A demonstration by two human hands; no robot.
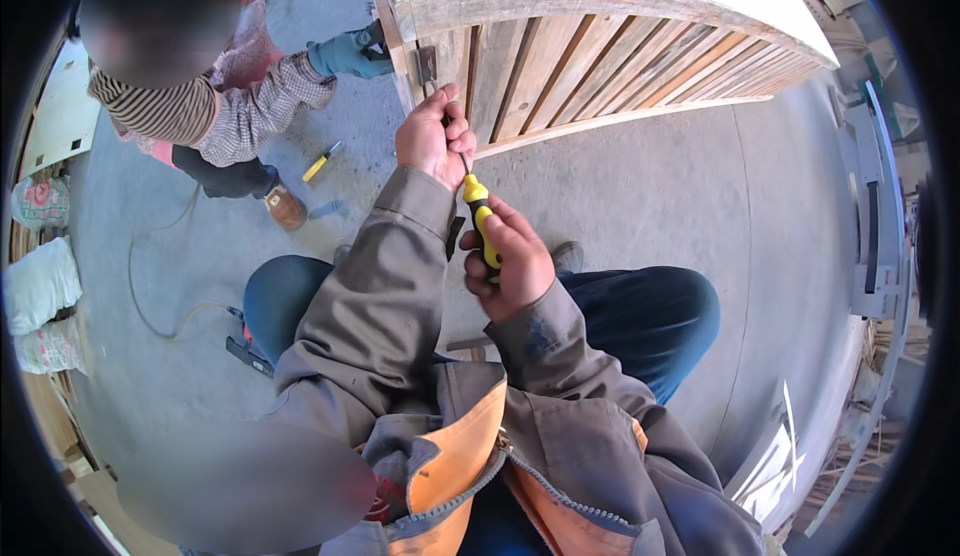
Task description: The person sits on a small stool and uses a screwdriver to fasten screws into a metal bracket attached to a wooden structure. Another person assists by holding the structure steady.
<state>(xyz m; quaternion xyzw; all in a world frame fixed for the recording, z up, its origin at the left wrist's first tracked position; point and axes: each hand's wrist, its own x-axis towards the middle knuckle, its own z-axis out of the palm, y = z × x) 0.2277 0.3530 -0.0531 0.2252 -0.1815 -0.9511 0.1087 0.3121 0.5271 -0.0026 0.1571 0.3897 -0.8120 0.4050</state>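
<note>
Holding screwdriver two-handed at left edge of crate.
Grasping handle in right hand, pinching shaft in left hand, near dark plate.

The screwdriver handle is smooth plastic, its shaft metal — the slats matt wood.

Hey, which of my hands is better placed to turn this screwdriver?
Probably your right hand: it's wrapped around the yellow-and-black screwdriver handle, while your left hand is farther forward, closed at the shaft beside the metal fitting.
</note>
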